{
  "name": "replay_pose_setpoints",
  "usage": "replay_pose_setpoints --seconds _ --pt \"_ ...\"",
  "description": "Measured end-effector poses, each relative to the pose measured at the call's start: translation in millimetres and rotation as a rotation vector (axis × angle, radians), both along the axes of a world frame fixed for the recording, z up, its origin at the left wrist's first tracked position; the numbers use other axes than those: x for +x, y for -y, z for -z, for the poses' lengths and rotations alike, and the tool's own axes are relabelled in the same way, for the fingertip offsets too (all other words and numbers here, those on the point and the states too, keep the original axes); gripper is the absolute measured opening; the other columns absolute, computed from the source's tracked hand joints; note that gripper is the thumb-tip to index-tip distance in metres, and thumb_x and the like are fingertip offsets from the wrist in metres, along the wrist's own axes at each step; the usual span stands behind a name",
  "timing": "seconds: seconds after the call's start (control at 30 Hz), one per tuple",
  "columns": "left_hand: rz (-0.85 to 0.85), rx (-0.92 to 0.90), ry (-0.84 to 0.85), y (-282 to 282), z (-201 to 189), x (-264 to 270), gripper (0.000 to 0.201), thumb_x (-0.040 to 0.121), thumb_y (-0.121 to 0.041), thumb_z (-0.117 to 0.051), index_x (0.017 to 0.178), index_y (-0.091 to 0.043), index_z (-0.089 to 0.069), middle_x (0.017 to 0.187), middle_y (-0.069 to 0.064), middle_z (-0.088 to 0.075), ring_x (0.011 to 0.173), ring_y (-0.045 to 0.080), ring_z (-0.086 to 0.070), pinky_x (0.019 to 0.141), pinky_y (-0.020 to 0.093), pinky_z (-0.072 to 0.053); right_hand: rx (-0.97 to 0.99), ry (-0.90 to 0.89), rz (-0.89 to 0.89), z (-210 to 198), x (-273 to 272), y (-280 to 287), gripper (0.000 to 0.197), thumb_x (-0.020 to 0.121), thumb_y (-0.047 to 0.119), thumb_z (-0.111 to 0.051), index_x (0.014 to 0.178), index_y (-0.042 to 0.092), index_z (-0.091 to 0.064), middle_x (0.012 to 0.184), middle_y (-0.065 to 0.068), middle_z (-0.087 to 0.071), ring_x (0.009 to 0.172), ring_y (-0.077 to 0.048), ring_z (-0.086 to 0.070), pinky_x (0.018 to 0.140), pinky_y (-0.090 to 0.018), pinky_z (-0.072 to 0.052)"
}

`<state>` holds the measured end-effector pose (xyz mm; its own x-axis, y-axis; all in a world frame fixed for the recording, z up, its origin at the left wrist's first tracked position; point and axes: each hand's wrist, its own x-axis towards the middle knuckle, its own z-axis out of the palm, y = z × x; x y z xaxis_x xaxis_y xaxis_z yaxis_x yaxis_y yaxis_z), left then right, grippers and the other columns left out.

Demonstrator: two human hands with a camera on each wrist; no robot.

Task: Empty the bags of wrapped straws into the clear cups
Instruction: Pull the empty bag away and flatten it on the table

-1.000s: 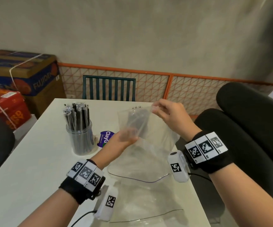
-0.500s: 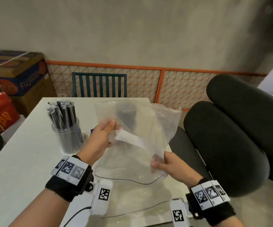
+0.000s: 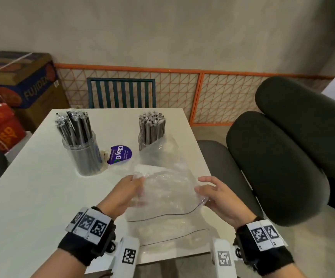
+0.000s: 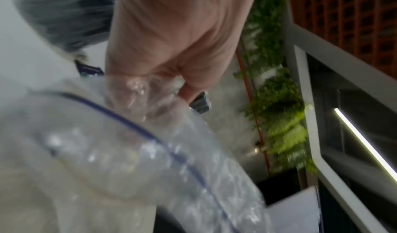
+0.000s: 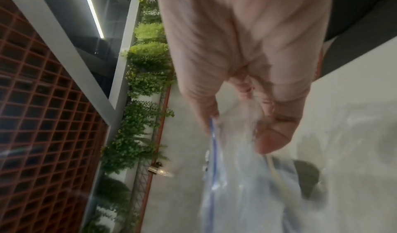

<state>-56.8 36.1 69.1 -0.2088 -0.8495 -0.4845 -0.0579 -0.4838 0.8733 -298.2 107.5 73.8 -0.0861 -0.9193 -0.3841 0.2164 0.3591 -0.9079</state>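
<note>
Room: grey plaster wall at the back, with an orange wire fence [image 3: 222,93] low along it and a teal slatted chair [image 3: 120,93] behind the table.
Surface: white table [image 3: 32,197]; both hands work over its near right part.
Clear bag: an empty transparent bag [image 3: 162,189] with a dark zip line is held between the two hands, low over the table; its far end reaches toward the right cup.
Left hand: the left hand [image 3: 124,194] grips the left edge of the clear bag; in the left wrist view the fingers [image 4: 189,87] are curled into the crumpled plastic.
Right hand: the right hand [image 3: 216,195] holds the right edge of the same bag near the zip line; in the right wrist view the thumb [image 5: 277,135] and the fingers pinch the film.
Second bag: another flat clear bag [image 3: 172,235] lies on the table under the held one, near the front edge.
Left cup: a clear cup [image 3: 84,157] full of dark wrapped straws [image 3: 74,125] stands far left of the hands.
Right cup: a second clear cup [image 3: 144,143], partly behind the bag, holds a tight bundle of wrapped straws [image 3: 152,127].
Between cups: a purple round label [image 3: 119,154] lies flat on the table.
Sides: cardboard boxes [image 3: 20,81] stand at the left, black padded chair cushions [image 3: 283,157] at the right.
</note>
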Motion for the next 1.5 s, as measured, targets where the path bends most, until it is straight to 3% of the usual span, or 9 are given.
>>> replay_pose_setpoints --seconds 0.3,0.53,0.63,0.73,0.97,1.1,1.2,1.4,1.5 --pt "-0.073 -0.165 -0.066 -16 0 3 0.01 0.099 -0.021 -0.041 0.103 -0.03 -0.037 0.093 0.009 -0.051 0.077 0.025 -0.059 0.073 0.063 -0.053 0.0 -0.226 -0.172 18 -15 -40 0.017 0.081 0.009 -0.07 0.097 0.008 -0.064 0.087 -0.013 -0.049 0.068 -0.018 -0.057 0.07 -0.024 -0.051" --pt "0.145 -0.08 -0.082 -30 7 1 0.051 0.094 -0.03 -0.05 0.125 -0.054 -0.017 0.104 -0.008 -0.059 0.087 0.016 -0.064 0.057 0.033 -0.055 -0.185 -0.403 0.065 20 -7 -50 0.022 0.082 -0.004 -0.064 0.072 0.006 -0.048 0.07 -0.017 -0.05 0.061 -0.024 -0.061 0.054 -0.035 -0.057" --pt "0.035 -0.22 0.033 -30 21 -1 0.056 0.094 -0.015 -0.052 0.135 -0.044 -0.026 0.068 -0.001 -0.054 0.06 0.012 -0.049 0.049 0.019 -0.045 -0.239 -0.748 0.331 24 -12 -50 0.02 0.086 -0.001 -0.058 0.073 0.007 -0.045 0.066 -0.019 -0.051 0.058 -0.029 -0.06 0.054 -0.041 -0.056" --pt "-0.076 -0.407 0.112 -31 25 -9 0.061 0.092 -0.014 -0.055 0.14 -0.04 -0.028 0.082 0.001 -0.051 0.074 0.014 -0.05 0.062 0.023 -0.041 -0.291 -0.962 0.41 31 -11 -52 0.027 0.093 0.013 -0.052 0.071 0.006 -0.038 0.056 -0.012 -0.049 0.052 -0.025 -0.059 0.053 -0.043 -0.05" --pt "0.177 -0.351 0.239 -43 55 6 0.06 0.089 -0.013 -0.06 0.138 -0.034 -0.034 0.117 0.003 -0.047 0.106 0.021 -0.049 0.087 0.033 -0.045 -0.337 -1.088 -0.089 77 -29 -80 0.034 0.088 0.02 -0.061 0.072 0.028 -0.032 0.066 0.002 -0.045 0.061 -0.021 -0.05 0.058 -0.034 -0.046" --pt "0.319 -0.165 0.294 -53 82 11 0.059 0.091 -0.012 -0.056 0.141 -0.028 -0.03 0.089 0.001 -0.047 0.071 0.013 -0.051 0.057 0.017 -0.044 0.038 -0.854 -0.58 94 -38 -92 0.052 0.068 0.046 -0.077 0.099 0.032 -0.037 0.11 0.014 -0.046 0.098 -0.009 -0.051 0.075 -0.018 -0.04" --pt "0.233 -0.161 0.281 -48 86 11 0.054 0.094 -0.017 -0.053 0.14 -0.029 -0.029 0.105 0.007 -0.049 0.068 0.016 -0.056 0.05 0.017 -0.043 0.146 -0.571 -0.423 88 -35 -74 0.059 0.069 0.058 -0.07 0.105 0.025 -0.036 0.114 0.001 -0.053 0.099 -0.016 -0.057 0.075 -0.023 -0.045" --pt "0.233 -0.289 0.174 -44 85 12 0.046 0.096 -0.011 -0.046 0.129 -0.042 -0.039 0.134 0.002 -0.05 0.128 0.024 -0.042 0.093 0.037 -0.044 0.229 -0.792 -0.127 83 -8 -12 0.049 0.088 0.045 -0.056 0.122 0.016 -0.036 0.104 -0.011 -0.064 0.082 -0.021 -0.06 0.07 -0.027 -0.047" --pt "0.175 -0.343 0.173 -42 82 13 0.051 0.096 -0.007 -0.044 0.129 -0.045 -0.042 0.128 -0.001 -0.054 0.115 0.021 -0.051 0.077 0.028 -0.048 0.239 -0.717 -0.187 74 3 7 0.037 0.09 0.019 -0.058 0.123 0.012 -0.043 0.096 -0.011 -0.062 0.062 -0.014 -0.051 0.048 -0.018 -0.037"
